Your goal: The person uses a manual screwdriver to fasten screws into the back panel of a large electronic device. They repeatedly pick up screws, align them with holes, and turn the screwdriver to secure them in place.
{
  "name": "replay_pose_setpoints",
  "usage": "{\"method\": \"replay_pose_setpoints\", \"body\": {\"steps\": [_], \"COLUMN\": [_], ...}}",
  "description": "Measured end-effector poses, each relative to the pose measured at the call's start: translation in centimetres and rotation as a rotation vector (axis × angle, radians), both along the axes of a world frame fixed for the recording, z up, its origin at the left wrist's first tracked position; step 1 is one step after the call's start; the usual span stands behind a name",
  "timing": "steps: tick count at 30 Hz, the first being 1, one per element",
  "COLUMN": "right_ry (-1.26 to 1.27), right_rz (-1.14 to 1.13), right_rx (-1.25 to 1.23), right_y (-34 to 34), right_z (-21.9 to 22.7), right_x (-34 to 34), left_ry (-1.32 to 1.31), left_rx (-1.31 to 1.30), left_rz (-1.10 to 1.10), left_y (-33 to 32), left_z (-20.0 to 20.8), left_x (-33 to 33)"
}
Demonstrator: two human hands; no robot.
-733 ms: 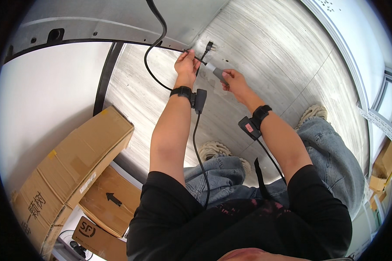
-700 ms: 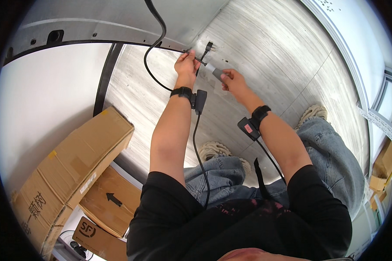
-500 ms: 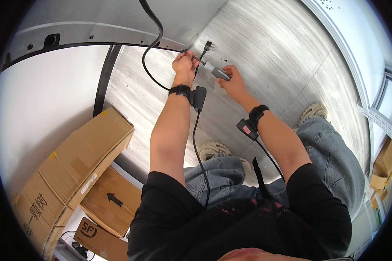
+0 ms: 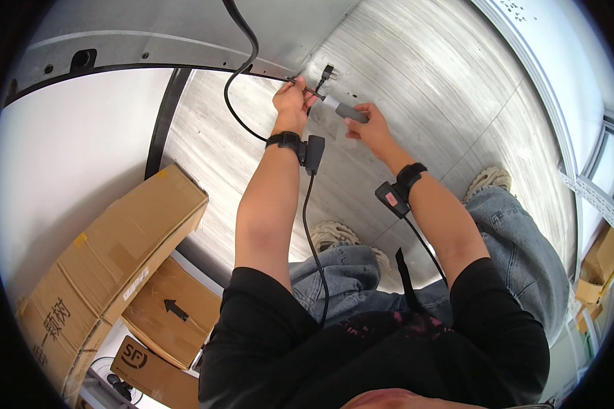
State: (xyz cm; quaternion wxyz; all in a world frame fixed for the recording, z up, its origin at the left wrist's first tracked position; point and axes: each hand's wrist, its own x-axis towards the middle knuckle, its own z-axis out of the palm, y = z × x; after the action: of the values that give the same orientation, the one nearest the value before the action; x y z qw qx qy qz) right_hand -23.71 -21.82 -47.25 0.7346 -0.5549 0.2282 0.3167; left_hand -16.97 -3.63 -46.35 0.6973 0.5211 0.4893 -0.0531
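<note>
A screwdriver (image 4: 348, 111) with a thick grey handle and a dark shaft points left toward the lower edge of a grey metal panel (image 4: 184, 37). The fingers of my right hand (image 4: 373, 129) are closed round the rear of its handle. My left hand (image 4: 291, 103) pinches the shaft close to the panel's edge, where its fingers hide part of the shaft. Whether the tip sits in a screw is too small to tell. Just beyond my left hand a black plug (image 4: 328, 71) on a cord lies on the floor.
A thick black cable (image 4: 233, 103) hangs past the panel and curves down behind my left wrist. Cardboard boxes (image 4: 126, 232) stack at the lower left. My shoes (image 4: 334, 234) stand on the pale wood-look floor (image 4: 430, 88). A white-framed structure (image 4: 552, 102) borders the right.
My right hand and the screwdriver handle have shifted slightly right, and the handle looks turned a little. My left hand has moved only slightly, still at the shaft.
</note>
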Motion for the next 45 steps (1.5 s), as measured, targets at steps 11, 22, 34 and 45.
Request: {"method": "replay_pose_setpoints", "body": {"steps": [11, 22, 34, 45], "right_ry": [-0.324, 0.165, 0.468, 0.360], "right_rz": [0.112, 0.093, 0.091, 0.116], "right_rx": [-0.196, 0.239, 0.576, 0.355], "right_y": [0.0, -1.3, -2.4, -2.3], "right_z": [-2.2, -2.9, -2.4, -0.9], "right_x": [-1.0, -0.5, -0.1, 0.2], "left_ry": [-0.028, -0.011, 0.026, 0.059], "left_rx": [-0.035, -0.037, -0.046, 0.000], "left_rz": [-0.125, -0.218, -0.292, -0.282], "left_y": [0.2, 0.4, 1.3, 1.5], "left_z": [0.5, 0.3, -0.5, -0.5], "left_x": [-0.4, -0.3, 0.1, -0.1]}}
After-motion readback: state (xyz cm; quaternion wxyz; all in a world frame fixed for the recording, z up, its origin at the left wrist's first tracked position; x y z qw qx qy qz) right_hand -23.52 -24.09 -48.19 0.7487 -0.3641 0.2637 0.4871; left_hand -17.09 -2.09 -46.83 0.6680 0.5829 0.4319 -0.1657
